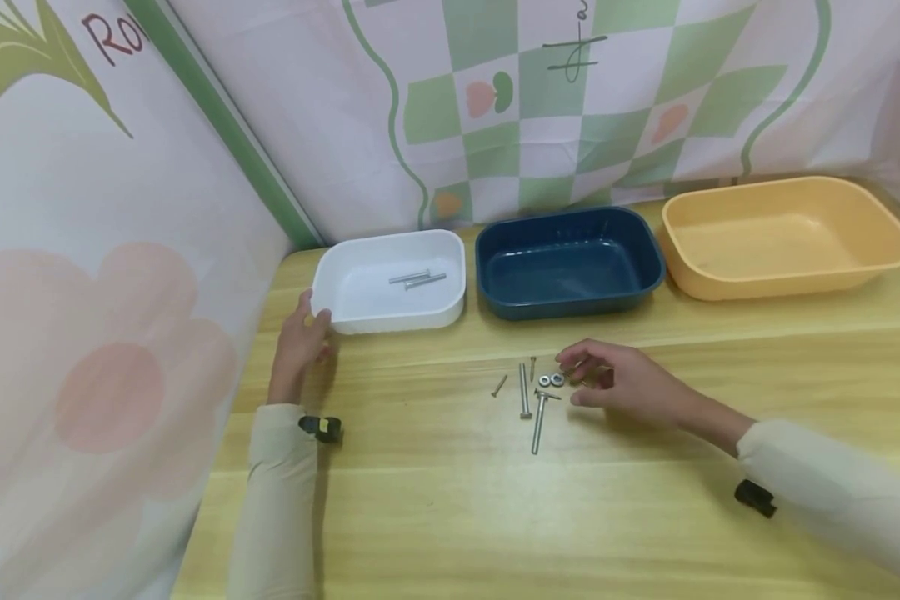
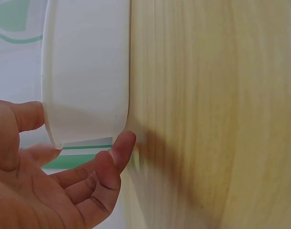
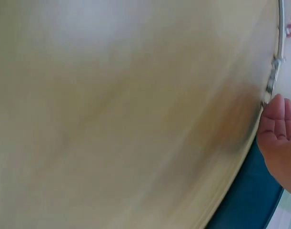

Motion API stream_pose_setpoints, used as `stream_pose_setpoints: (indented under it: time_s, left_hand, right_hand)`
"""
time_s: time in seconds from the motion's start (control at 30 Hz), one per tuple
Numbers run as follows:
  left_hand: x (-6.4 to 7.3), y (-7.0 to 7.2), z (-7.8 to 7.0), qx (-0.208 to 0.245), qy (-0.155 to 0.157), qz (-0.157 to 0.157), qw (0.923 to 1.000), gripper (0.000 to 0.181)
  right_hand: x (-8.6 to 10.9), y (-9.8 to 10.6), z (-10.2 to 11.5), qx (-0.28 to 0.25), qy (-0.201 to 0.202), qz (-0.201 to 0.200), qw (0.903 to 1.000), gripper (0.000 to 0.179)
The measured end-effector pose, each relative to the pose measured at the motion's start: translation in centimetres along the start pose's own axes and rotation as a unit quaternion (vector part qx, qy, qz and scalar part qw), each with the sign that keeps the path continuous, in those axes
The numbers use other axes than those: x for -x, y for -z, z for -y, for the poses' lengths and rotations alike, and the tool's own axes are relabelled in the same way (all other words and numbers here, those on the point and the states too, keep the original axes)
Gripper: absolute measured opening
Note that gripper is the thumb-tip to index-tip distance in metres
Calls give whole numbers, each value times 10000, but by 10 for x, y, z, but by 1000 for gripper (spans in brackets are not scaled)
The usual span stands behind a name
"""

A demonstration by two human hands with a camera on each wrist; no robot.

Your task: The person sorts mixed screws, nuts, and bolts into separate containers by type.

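Head view: the left hand (image 1: 300, 343) pinches the white tray (image 1: 390, 318) at its eight-o'clock corner, some bolts (image 1: 426, 282) already inside, while toward four o'clock screws (image 1: 499, 386), loose bolts (image 1: 524, 392) and nuts (image 1: 557, 380) remain, the right hand (image 1: 630, 387) at their three o'clock, its grip unclear.

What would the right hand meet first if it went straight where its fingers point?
Probably the nearer metal nut, though how high the right hand is over the wooden table is unclear.

a cloth-draped work spot, home or workshop unclear: checkered cloth (image 1: 555, 108) hangs behind a wooden table (image 1: 435, 525), a flower-printed sheet (image 1: 37, 350) flanks the table's left, and bolts (image 1: 524, 392) lie on the table.
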State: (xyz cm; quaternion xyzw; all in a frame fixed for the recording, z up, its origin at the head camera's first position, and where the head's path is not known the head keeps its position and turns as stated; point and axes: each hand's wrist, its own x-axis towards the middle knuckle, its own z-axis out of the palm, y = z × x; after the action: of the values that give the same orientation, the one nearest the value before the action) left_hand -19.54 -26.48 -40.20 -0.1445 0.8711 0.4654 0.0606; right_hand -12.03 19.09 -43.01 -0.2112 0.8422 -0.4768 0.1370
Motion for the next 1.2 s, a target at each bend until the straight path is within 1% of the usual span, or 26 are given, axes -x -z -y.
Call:
stream_pose_setpoints:
  time_s: [0.2,0.43,0.6,0.73,0.93,1.2]
  left_hand:
    - [0,-1,0,46,50,-1,10000,64]
    - [-1,0,0,25,26,53,10000,65]
    - [0,0,0,-13,30,67,10000,65]
    - [0,1,1,-37,6,55,10000,64]
    - [-1,0,2,-4,4,30,10000,65]
    - [-1,0,0,-31,123,57,9999,65]
  right_hand:
    - [-3,-15,0,264,248,86,9993,41]
    - [-5,-21,2,254,335,107,9991,39]
    - [-5,-25,4,400,384,103,9984,41]
    - [-6,-30,7,504,549,82,9972,40]
    - [-7,-36,9,726,785,269,9939,36]
    - [-11,-41,10,965,1023,545,9886,32]
